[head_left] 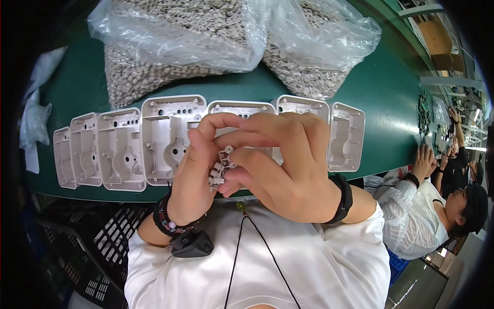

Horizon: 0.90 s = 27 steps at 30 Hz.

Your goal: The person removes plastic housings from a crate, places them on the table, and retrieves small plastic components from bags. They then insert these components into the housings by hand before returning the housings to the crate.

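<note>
My left hand (pixel 195 172) is cupped around several small light-grey plastic parts (pixel 221 170), held in front of my chest. Curled over from the other side, my right hand (pixel 290 159) has its thumb and fingertips in among these parts, pinching at them. The index fingers of both hands meet above the little heap. Just beyond my hands stands a row of light-grey plastic housings (pixel 121 149), their open insides facing up with round posts and holes. My hands hide much of the middle housings (pixel 242 107); the rightmost housing (pixel 346 136) shows whole.
Two clear plastic bags, a large one (pixel 170 56) and a smaller one (pixel 314 56), full of small grey parts lie behind the housings on the green table (pixel 391 98). Black crates (pixel 103 242) stand below at left. Co-workers sit along the table at right, the nearest in a white top (pixel 417 221).
</note>
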Available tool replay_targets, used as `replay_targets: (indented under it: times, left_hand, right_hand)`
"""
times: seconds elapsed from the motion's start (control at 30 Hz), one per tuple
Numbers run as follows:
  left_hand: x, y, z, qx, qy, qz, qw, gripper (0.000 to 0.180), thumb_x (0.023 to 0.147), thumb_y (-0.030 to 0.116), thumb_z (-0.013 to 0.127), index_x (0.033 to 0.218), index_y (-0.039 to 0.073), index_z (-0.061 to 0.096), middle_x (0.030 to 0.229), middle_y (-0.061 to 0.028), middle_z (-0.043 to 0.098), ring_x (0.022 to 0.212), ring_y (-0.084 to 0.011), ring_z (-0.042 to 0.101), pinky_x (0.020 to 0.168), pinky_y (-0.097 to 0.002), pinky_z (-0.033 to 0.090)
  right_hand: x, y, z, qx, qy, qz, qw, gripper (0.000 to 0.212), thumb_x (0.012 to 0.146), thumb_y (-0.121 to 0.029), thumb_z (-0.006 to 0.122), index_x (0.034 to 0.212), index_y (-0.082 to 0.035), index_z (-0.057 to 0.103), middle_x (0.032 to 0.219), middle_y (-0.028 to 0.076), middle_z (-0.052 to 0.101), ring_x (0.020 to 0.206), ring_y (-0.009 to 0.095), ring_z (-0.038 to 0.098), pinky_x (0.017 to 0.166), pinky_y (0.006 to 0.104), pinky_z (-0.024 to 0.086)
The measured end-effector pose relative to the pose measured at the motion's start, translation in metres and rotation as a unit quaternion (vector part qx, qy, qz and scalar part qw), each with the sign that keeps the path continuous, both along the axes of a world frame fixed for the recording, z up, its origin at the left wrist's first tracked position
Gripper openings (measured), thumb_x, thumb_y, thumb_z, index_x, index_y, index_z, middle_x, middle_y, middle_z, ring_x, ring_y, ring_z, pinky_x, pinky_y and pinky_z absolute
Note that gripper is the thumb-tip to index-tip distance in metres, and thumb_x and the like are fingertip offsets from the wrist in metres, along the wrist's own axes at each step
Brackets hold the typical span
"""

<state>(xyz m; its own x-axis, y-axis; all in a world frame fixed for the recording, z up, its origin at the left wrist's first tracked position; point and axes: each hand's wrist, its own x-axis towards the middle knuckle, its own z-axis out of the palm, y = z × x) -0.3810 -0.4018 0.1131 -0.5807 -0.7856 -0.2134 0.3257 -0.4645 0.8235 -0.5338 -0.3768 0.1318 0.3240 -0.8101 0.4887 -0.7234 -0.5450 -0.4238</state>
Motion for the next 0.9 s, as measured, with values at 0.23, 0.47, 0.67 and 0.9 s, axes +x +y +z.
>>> replay_targets:
  times: [0.23,0.47,0.67,0.9]
  left_hand:
    - [0.014,-0.001,0.002,-0.031,-0.017,-0.064,0.997,0.064,0.093,0.057,0.014,0.122,0.002,0.03,0.106,-0.0162,0.058,0.058,-0.0059,0.045,0.049,-0.0163,0.033]
    - [0.028,-0.007,-0.004,0.037,-0.023,-0.198,0.979,0.068,0.09,0.061,0.013,0.123,0.005,0.034,0.077,-0.0029,0.053,0.052,-0.0047,0.038,0.047,-0.017,0.03]
    - [0.026,-0.007,-0.003,0.048,-0.022,-0.224,0.973,0.076,0.087,0.065,0.01,0.122,0.004,0.037,0.069,0.0002,0.044,0.05,-0.005,0.038,0.046,-0.0173,0.031]
    - [0.03,-0.012,-0.003,0.114,0.077,-0.228,0.964,0.083,0.084,0.068,0.005,0.122,0.002,0.037,0.07,-0.0028,0.049,0.044,-0.0069,0.038,0.044,-0.0184,0.033]
  right_hand:
    - [0.0,-0.003,-0.001,-0.016,0.025,0.012,0.999,0.032,0.054,-0.024,0.077,0.08,-0.015,0.062,0.105,0.006,0.057,0.088,0.021,0.047,0.071,0.0325,0.036]
    - [0.002,-0.006,0.001,-0.185,0.119,0.105,0.97,0.028,0.055,-0.032,0.075,0.078,-0.02,0.063,0.106,-0.003,0.056,0.087,0.017,0.047,0.07,0.0329,0.037]
    - [0.005,-0.008,0.008,-0.151,0.163,0.139,0.965,0.024,0.057,-0.033,0.074,0.072,-0.019,0.062,0.107,-0.006,0.056,0.086,0.016,0.047,0.07,0.0331,0.038]
    - [0.002,-0.018,0.011,-0.06,0.109,0.174,0.977,0.022,0.053,-0.025,0.073,0.066,-0.015,0.059,0.106,-0.001,0.057,0.085,0.018,0.047,0.07,0.0333,0.038]
